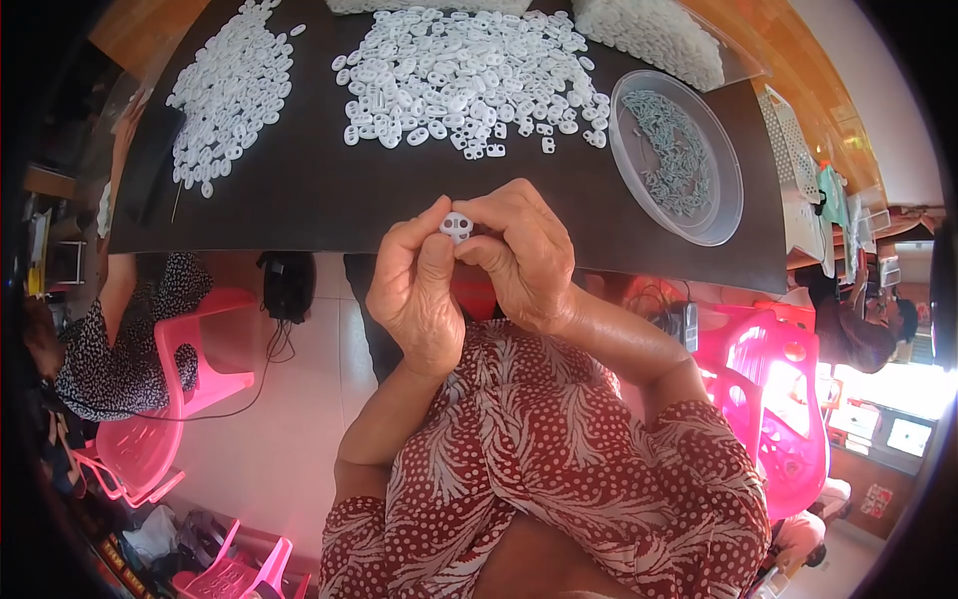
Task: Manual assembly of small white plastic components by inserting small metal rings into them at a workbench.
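— Both hands, left [417, 290] and right [521, 262], pinch one white piece [456, 227] together, just off the bench's [299, 200] near edge.
— Fitting it, I'd judge; next needs a firm, aligned squeeze.

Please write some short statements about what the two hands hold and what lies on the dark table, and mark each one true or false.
1. Both the left hand and the right hand pinch one small white plastic piece with two holes. True.
2. The round clear plastic tray is full of red pieces. False: it holds pale grey-green pieces.
3. Heaps of small white plastic pieces lie on the dark table. True.
4. The held piece rests on the table. False: it is held up near the table's front edge.
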Demonstrator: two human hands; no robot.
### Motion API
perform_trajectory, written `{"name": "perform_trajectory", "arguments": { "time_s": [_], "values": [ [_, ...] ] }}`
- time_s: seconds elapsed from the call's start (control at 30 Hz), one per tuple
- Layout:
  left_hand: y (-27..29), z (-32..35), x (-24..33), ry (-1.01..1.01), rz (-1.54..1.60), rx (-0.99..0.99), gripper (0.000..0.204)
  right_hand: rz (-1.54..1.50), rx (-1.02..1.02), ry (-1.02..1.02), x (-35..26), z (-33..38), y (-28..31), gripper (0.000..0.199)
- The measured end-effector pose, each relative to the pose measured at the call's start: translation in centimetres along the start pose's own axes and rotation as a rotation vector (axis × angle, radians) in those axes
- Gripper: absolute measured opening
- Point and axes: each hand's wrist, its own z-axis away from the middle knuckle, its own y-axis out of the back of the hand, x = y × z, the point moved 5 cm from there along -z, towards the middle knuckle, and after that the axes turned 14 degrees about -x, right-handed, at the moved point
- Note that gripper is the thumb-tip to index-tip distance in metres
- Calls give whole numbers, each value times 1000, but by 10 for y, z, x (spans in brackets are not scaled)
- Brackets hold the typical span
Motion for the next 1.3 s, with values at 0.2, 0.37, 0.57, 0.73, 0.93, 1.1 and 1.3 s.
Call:
{"name": "perform_trajectory", "arguments": {
  "time_s": [0.2, 0.37, 0.57, 0.73, 0.93, 1.1, 1.3],
  "values": [
    [-2, 1, 4, -7, -19, 20, 22, 9, 26, 9, -3, 3, -3, 33],
    [-3, 5, 6, 15, 15, 16, 23, -14, 41, -1, -11, 2, -4, 33],
    [-9, 5, 11, 1, 26, 20, 22, 41, 42, 90, -8, 3, -4, 30],
    [-11, 5, 13, -62, -38, 29, 19, 59, 59, 123, -8, 3, -4, 29],
    [-13, 3, 12, -102, -77, 27, 19, 53, 90, 129, -8, 3, -5, 26],
    [-9, 4, 10, -120, -163, 22, 18, 44, 106, 130, -10, 4, -6, 22],
    [-10, -3, 16, -97, -278, -14, 21, 13, 45, 65, -3, -2, 3, 19]
  ]
}}
